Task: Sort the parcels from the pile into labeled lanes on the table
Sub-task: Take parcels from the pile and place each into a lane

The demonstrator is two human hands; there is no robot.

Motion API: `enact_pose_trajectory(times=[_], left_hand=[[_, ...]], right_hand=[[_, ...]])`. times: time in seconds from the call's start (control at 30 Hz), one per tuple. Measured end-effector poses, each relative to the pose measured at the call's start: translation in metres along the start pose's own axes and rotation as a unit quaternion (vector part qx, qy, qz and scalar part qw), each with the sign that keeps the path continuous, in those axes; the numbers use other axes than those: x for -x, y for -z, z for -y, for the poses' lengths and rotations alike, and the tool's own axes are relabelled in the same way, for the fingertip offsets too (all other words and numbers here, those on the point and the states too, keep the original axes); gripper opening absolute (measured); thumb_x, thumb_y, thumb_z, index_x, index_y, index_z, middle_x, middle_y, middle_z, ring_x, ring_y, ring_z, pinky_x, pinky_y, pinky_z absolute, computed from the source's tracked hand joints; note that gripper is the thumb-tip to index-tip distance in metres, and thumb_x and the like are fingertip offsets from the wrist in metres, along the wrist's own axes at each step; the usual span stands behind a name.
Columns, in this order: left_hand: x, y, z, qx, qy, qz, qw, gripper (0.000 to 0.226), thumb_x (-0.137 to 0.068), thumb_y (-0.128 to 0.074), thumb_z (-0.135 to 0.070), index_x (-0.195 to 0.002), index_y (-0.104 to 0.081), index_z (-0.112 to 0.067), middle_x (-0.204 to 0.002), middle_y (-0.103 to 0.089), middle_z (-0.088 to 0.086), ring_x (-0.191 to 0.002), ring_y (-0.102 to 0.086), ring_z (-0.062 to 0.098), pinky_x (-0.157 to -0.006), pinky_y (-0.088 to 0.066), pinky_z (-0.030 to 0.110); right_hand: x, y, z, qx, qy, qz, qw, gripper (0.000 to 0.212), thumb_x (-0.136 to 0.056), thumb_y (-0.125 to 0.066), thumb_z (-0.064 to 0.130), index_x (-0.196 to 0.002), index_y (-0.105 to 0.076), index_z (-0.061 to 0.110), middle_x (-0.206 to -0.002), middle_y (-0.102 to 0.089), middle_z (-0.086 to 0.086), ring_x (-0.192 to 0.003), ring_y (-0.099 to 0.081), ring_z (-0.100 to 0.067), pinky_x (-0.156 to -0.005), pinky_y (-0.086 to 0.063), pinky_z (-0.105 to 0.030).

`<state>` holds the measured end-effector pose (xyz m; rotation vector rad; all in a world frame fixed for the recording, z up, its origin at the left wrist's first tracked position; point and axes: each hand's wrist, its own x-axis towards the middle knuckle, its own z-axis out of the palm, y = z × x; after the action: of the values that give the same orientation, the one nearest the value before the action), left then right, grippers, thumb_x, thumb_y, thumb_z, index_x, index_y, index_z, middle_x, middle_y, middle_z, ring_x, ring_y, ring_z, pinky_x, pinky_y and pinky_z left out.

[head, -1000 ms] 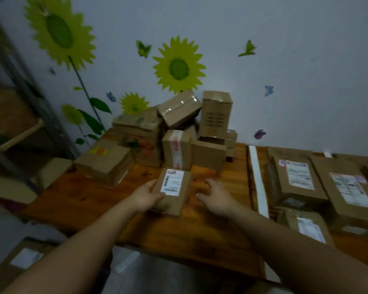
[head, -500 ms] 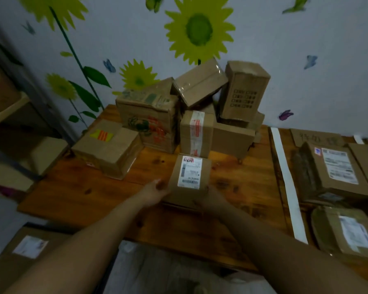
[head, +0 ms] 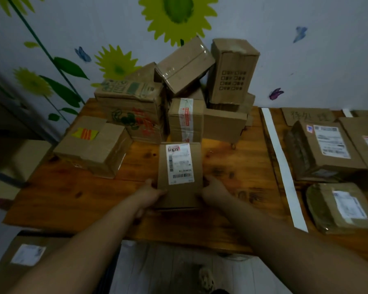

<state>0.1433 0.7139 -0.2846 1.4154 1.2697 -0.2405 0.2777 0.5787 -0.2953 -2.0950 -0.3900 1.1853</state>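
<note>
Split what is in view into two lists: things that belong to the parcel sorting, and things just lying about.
Belongs to the job:
- labelled parcel, held between left hand and right hand
- pile of boxes against the wall
- white tape strip marking a lane
- sorted parcels beyond the strip
- handwritten cardboard sign

Just lying about:
- sunflower wall stickers
- box on the floor
- shelving at the left

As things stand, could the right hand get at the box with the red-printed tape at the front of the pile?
Probably not at once: the right hand and left hand both clasp the labelled parcel, which lies directly before the taped box. Otherwise its front face looks unobstructed.
</note>
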Motion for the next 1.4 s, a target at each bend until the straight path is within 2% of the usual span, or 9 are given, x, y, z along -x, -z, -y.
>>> enact_pose_trajectory(times=[0.17, 0.27, 0.37, 0.5, 0.67, 0.77, 0.93, 1.27, 1.4], left_hand=[[0.031, 0.013, 0.009, 0.07, -0.115, -0.02, 0.991, 0.054, -0.09, -0.059, -0.01, -0.136, -0.033, -0.02, -0.122, -0.055, 0.008, -0.11, -0.054, 0.028, -0.085, -0.05, 0.044], [0.06, 0.016, 0.011, 0.084, -0.173, 0.004, 0.981, 0.046, -0.091, -0.056, -0.007, -0.13, -0.036, -0.021, -0.102, -0.06, 0.003, -0.094, -0.059, 0.024, -0.065, -0.048, 0.037], [0.088, 0.015, 0.012, 0.071, -0.22, 0.03, 0.973, 0.048, -0.092, -0.055, -0.009, -0.133, -0.035, -0.024, -0.098, -0.062, 0.004, -0.087, -0.061, 0.022, -0.057, -0.046, 0.033], [0.122, 0.004, 0.004, 0.004, -0.268, 0.058, 0.962, 0.051, -0.093, -0.054, -0.007, -0.14, -0.039, -0.017, -0.11, -0.063, 0.004, -0.104, -0.058, 0.019, -0.092, -0.046, 0.034], [0.161, -0.037, -0.017, 0.014, -0.317, 0.009, 0.948, 0.057, -0.091, -0.055, -0.006, -0.142, -0.038, -0.024, -0.134, -0.051, 0.007, -0.115, -0.053, 0.023, -0.095, -0.049, 0.042], [0.182, -0.082, -0.029, 0.067, -0.3, 0.044, 0.95, 0.048, -0.093, -0.054, -0.008, -0.137, -0.038, -0.015, -0.124, -0.057, 0.012, -0.093, -0.061, 0.025, -0.066, -0.052, 0.034], [0.231, -0.19, -0.043, 0.021, -0.323, 0.123, 0.938, 0.037, -0.098, -0.042, -0.008, -0.134, -0.035, -0.013, -0.124, -0.055, 0.009, -0.104, -0.056, 0.028, -0.079, -0.048, 0.04], [0.302, -0.378, -0.068, -0.069, -0.393, 0.13, 0.908, 0.052, -0.096, -0.047, -0.013, -0.143, -0.028, -0.025, -0.138, -0.047, 0.007, -0.123, -0.047, 0.027, -0.1, -0.044, 0.047], [0.31, -0.425, -0.063, -0.093, -0.377, 0.149, 0.909, 0.051, -0.097, -0.047, -0.015, -0.143, -0.03, -0.027, -0.127, -0.052, 0.004, -0.112, -0.052, 0.023, -0.086, -0.05, 0.038]], right_hand=[[0.052, -0.003, 0.015, -0.059, 0.073, -0.066, 0.993, 0.066, -0.09, -0.059, 0.004, -0.146, -0.032, 0.025, -0.122, -0.057, -0.006, -0.098, -0.058, -0.018, -0.072, -0.056, -0.031], [0.085, 0.0, 0.014, -0.079, 0.115, -0.094, 0.986, 0.068, -0.091, -0.061, 0.01, -0.148, -0.029, 0.026, -0.102, -0.059, 0.004, -0.09, -0.059, -0.013, -0.081, -0.056, -0.035], [0.12, 0.01, 0.009, -0.106, 0.138, -0.11, 0.979, 0.079, -0.089, -0.066, 0.023, -0.152, -0.018, 0.027, -0.124, -0.056, -0.001, -0.106, -0.055, -0.015, -0.092, -0.049, -0.033], [0.166, 0.039, -0.001, -0.175, 0.196, -0.224, 0.939, 0.101, -0.083, -0.074, 0.031, -0.152, -0.001, 0.036, -0.141, -0.04, 0.002, -0.13, -0.041, -0.019, -0.103, -0.04, -0.04], [0.21, 0.082, -0.034, -0.25, 0.2, -0.298, 0.9, 0.043, -0.091, -0.062, 0.015, -0.129, -0.045, 0.026, -0.123, -0.055, -0.008, -0.104, -0.061, -0.025, -0.078, -0.058, -0.039], [0.235, 0.109, -0.064, -0.347, 0.183, -0.326, 0.86, 0.032, -0.095, -0.056, 0.013, -0.12, -0.041, 0.025, -0.113, -0.057, -0.005, -0.097, -0.063, -0.023, -0.068, -0.056, -0.03], [0.286, 0.164, -0.141, -0.165, 0.144, -0.439, 0.871, 0.042, -0.096, -0.054, 0.017, -0.136, -0.045, 0.019, -0.135, -0.048, -0.008, -0.125, -0.048, -0.028, -0.106, -0.04, -0.041], [0.38, 0.267, -0.305, -0.124, 0.112, -0.447, 0.879, 0.044, -0.098, -0.052, 0.018, -0.141, -0.045, 0.024, -0.138, -0.053, -0.001, -0.128, -0.047, -0.023, -0.103, -0.04, -0.037], [0.392, 0.299, -0.339, -0.137, 0.121, -0.447, 0.876, 0.052, -0.096, -0.055, 0.023, -0.144, -0.035, 0.031, -0.14, -0.049, 0.003, -0.128, -0.045, -0.02, -0.1, -0.042, -0.036]])
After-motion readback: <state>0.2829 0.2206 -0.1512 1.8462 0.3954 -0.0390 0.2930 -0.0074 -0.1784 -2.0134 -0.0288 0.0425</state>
